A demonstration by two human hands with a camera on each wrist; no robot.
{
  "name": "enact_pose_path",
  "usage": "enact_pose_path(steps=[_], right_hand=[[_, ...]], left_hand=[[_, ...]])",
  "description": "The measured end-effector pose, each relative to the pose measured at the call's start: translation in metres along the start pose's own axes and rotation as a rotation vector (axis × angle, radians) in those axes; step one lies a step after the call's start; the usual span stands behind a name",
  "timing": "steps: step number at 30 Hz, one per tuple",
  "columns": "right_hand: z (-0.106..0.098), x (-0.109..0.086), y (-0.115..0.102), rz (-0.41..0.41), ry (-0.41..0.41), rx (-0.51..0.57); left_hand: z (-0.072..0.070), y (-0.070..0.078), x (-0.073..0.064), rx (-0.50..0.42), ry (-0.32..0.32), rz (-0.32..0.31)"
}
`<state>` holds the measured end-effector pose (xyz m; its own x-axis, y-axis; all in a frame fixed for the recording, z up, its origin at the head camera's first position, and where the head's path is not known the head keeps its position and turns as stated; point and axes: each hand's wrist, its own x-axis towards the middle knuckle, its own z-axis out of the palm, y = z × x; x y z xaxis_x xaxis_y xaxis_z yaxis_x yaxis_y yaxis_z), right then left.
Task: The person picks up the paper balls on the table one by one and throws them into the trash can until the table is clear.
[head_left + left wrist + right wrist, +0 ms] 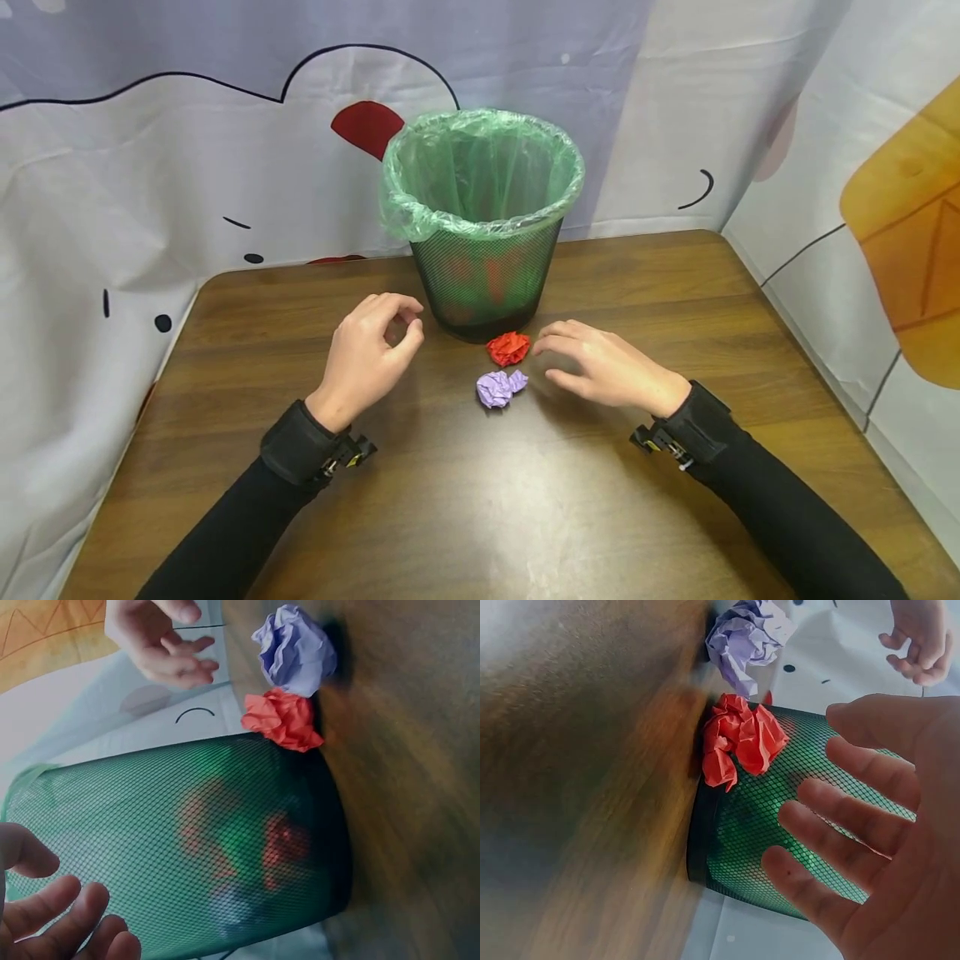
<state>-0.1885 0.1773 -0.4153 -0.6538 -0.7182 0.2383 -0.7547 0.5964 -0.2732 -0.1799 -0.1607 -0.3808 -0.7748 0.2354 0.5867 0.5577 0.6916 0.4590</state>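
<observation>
A red crumpled paper ball (508,348) lies on the table at the foot of a mesh waste bin (487,275). Just nearer to me is a purple crumpled paper ball (496,389). My right hand (600,362) hovers right of both, its loosely bent fingers close to the red ball and holding nothing; the right wrist view shows the fingers (840,817) spread. Left of the bin, my left hand (371,354) is raised with relaxed fingers, and nothing shows between thumb and fingers. In the left wrist view, the red ball (283,720) sits against the purple ball (298,652).
A green plastic liner (483,217) covers the bin's rim. Through the mesh, red and purple paper shapes (285,851) show inside. The wooden table (450,517) ends at a patterned curtain (300,183) behind and at the sides. Each wrist wears a black band with a small camera.
</observation>
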Motion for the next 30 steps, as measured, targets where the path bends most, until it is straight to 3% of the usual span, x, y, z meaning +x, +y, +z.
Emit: enact_pose_path(steps=[13,30], right_hand=[[0.015,0.018,0.008,0.009,-0.04,0.003],[0.031,0.042,0.01,0.015,-0.058,-0.055]], left_hand=[[0.012,-0.002,-0.01,-0.015,-0.05,-0.01],[0.012,-0.009,-0.022,0.002,-0.057,-0.061]])
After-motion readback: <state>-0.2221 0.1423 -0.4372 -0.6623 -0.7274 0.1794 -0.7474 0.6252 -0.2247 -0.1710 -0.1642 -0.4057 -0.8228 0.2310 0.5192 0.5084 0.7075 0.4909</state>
